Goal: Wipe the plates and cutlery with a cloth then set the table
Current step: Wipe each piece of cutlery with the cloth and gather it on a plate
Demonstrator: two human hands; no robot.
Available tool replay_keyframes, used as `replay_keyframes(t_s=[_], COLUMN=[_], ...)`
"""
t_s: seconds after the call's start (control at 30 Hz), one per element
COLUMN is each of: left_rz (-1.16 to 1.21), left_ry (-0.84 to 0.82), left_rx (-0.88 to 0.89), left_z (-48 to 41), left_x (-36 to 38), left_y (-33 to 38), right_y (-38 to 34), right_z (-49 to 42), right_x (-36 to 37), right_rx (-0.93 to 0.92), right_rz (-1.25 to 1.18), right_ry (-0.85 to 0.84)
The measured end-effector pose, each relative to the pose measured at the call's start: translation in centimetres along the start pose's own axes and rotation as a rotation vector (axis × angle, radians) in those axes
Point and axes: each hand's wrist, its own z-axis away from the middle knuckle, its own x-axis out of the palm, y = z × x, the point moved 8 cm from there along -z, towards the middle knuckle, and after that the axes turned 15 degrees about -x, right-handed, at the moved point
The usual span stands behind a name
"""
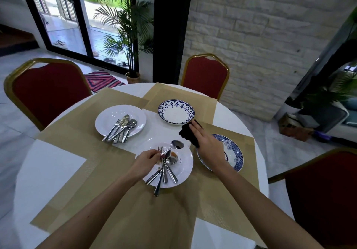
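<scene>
My left hand pinches the handle of a spoon and lifts it over a dirty white plate that holds several pieces of cutlery and food smears. My right hand grips a black cloth just right of the spoon's bowl, over the edge of a blue patterned plate. A second white plate at the left carries several pieces of cutlery. A white plate with a blue rim sits at the back.
A round white table carries several tan placemats. Red chairs with gold frames stand at the back left, back and right. A potted palm stands by the glass door.
</scene>
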Motion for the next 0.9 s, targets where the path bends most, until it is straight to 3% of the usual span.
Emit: replay_keyframes(t_s=[0.2, 0.43, 0.6, 0.77, 0.9], left_rz=[0.013, 0.015, -0.051, 0.071, 0.309], left_ry=[0.054, -0.015, -0.046, -0.068, -0.304], left_rx=[0.088, 0.107, 0.115, -0.073, -0.273], left_z=[0.4, 1.6, 1.7, 0.7, 0.3], left_x=[-0.1, -0.6, -0.9, -2.9, -2.4], left_y=[0.6, 1.1, 1.9, 0.7, -0.9], right_y=[-3.5, -0.5, -2.9, -1.2, -2.2], right_z=[1.0, 1.6, 1.2, 1.8, 3.0], right_x=[3.5, 2.8, 2.2, 4.5, 5.5], right_rx=[-0.148, 0.150, -0.084, -0.009, 0.062], right_rz=[-0.074, -0.197, -0.261, -0.362, -0.598], right_ry=[-0.104, -0.119, -0.156, -0.328, -0.320])
